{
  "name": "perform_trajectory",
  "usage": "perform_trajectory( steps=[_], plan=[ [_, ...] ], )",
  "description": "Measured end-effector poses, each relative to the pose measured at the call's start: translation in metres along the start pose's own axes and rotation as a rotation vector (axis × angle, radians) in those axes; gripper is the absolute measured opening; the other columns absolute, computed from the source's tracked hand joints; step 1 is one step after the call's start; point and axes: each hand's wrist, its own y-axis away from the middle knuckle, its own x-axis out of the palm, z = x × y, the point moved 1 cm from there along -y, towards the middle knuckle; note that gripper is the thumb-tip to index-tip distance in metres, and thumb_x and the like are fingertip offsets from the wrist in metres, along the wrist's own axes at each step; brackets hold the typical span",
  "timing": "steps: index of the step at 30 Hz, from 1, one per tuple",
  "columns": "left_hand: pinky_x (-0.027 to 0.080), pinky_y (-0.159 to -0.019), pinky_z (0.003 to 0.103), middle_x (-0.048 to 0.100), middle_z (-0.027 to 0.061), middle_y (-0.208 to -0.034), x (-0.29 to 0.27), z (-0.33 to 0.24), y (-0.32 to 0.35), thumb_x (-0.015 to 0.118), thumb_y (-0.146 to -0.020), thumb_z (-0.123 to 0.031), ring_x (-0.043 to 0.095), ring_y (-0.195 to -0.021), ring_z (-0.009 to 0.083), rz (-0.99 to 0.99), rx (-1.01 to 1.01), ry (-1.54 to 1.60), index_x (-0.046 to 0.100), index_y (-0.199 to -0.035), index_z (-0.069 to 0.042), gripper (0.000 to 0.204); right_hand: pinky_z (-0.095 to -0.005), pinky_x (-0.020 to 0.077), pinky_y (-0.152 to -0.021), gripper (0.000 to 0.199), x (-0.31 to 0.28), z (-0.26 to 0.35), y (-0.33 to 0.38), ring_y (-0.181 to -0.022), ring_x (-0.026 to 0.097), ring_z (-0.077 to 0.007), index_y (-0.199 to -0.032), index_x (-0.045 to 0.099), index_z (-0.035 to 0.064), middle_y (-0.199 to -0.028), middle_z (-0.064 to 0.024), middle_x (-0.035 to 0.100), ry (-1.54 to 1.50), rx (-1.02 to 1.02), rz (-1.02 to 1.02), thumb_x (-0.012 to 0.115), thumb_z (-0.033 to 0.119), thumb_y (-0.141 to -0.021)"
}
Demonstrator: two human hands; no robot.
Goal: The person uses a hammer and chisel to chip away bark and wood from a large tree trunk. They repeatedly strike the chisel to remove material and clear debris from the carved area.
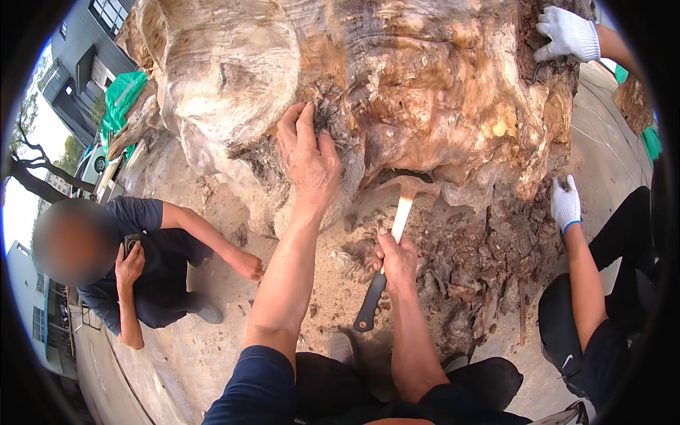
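A huge piece of tree trunk (418, 78), pale on the left and orange-brown on the right, fills the far side. My left hand (309, 159) reaches up to it, its fingers a little apart and resting on a rough, dark, crumbly patch (338, 117). Nothing shows in that hand, though the fingertips partly merge with the wood. My right hand (398, 258) is closed round the shaft of a hammer (402, 212). The hammer has a rusty head, a pale shaft and a black grip pointing down. Its head is up beside the trunk's lower edge; whether it touches is unclear.
Broken bark (489, 269) is heaped below the trunk. At the right a co-worker's white-gloved hands (570, 35) are at the trunk's side and low near the bark. Another person (152, 262) crouches at the left with a small dark device (132, 243). Green sheeting (122, 103) lies beyond.
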Motion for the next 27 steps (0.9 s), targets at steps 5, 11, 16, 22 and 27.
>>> perform_trajectory(
  steps=[5, 11, 16, 22, 27],
  plan=[
    [0.052, -0.093, 0.041, 0.059, 0.0188, -0.129, -0.023, 0.0, 0.006, 0.055, -0.091, 0.004, 0.063, -0.11, 0.0307, 0.033, -0.225, 0.259, 0.06, -0.132, -0.001, 0.041, -0.0281, 0.0425, -0.044, 0.031, 0.023, 0.031, 0.001, -0.048, 0.049, -0.011, -0.097, 0.056, 0.0055, -0.066, -0.0004, 0.051, -0.049, -0.089, 0.034, 0.059, 0.035, -0.106],
    [0.049, -0.098, 0.044, 0.061, 0.0186, -0.127, -0.036, 0.011, 0.006, 0.056, -0.09, 0.005, 0.061, -0.115, 0.0351, 0.036, -0.174, 0.256, 0.059, -0.134, -0.002, 0.045, -0.0278, 0.0437, -0.048, 0.032, 0.066, 0.08, 0.003, -0.051, 0.049, -0.0115, -0.101, 0.056, 0.0012, -0.067, -0.0018, 0.05, 0.031, -0.276, 0.087, 0.056, 0.032, -0.107],
    [0.048, -0.098, 0.046, 0.061, 0.0187, -0.128, -0.016, 0.004, -0.022, 0.055, -0.085, 0.009, 0.059, -0.115, 0.0384, 0.008, -0.053, 0.296, 0.058, -0.136, -0.001, 0.052, -0.0279, 0.0428, -0.048, 0.031, 0.096, 0.104, -0.002, -0.052, 0.05, -0.0122, -0.1, 0.056, -0.0007, -0.068, -0.0023, 0.051, 0.106, -0.377, 0.061, 0.057, 0.03, -0.106],
    [0.047, -0.096, 0.046, 0.059, 0.0175, -0.118, -0.013, -0.001, -0.036, 0.05, -0.078, 0.014, 0.057, -0.11, 0.0366, -0.012, -0.144, 0.29, 0.062, -0.129, -0.005, 0.055, -0.0288, 0.0423, -0.047, 0.03, 0.138, 0.12, -0.006, -0.051, 0.05, -0.0128, -0.096, 0.055, 0.0017, -0.067, -0.0023, 0.051, 0.152, -0.42, 0.022, 0.056, 0.03, -0.105],
    [0.046, -0.095, 0.046, 0.061, 0.0136, -0.108, -0.015, 0.009, -0.041, 0.05, -0.078, 0.012, 0.057, -0.107, 0.0328, 0.128, -0.226, 0.367, 0.065, -0.125, -0.007, 0.053, -0.0304, 0.0422, -0.047, 0.028, 0.16, 0.119, -0.013, -0.049, 0.049, -0.0132, -0.097, 0.056, 0.0016, -0.066, -0.002, 0.052, 0.17, -0.443, -0.001, 0.058, 0.029, -0.104]
  ],
)
